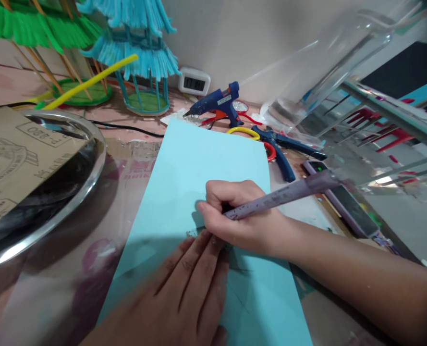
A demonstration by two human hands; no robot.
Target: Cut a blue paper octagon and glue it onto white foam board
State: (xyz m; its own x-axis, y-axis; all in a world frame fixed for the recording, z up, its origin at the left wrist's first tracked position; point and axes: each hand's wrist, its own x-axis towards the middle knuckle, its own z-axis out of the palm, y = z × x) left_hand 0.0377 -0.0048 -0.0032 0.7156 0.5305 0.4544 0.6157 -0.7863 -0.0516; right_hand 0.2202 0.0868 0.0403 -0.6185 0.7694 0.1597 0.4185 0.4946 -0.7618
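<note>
Head view: the right hand (247, 216) grasps a pale purple pen (281, 196), its fingers curled around the lower part and the thumb pressed against it. The pen slants up toward the right, and its writing tip is hidden behind the hand. Under both hands lies a sheet of light blue paper (209, 158), spread on the table (0, 86) in front of the person. The left hand (188, 283) rests on the sheet with its fingers stretched out and close together, gripping nothing that shows — whether something small lies beneath them, I cannot tell. Its fingertips reach right up to the right hand. A few thin dark lines (240, 298) mark the paper to the right of the left hand.

Beyond the paper's top edge sit a blue glue gun (215, 102) and a small white clock (194, 81). Scissors (242, 130) with yellow and red handles lie partly behind the sheet, beside dark blue pliers (285, 166). Right of the paper is a phone (350, 202). On the left stands a shiny-rimmed bowl (100, 154) with a brown packet (22, 149) across it; behind — two fringed models, one green (36, 31), one blue (144, 57).
</note>
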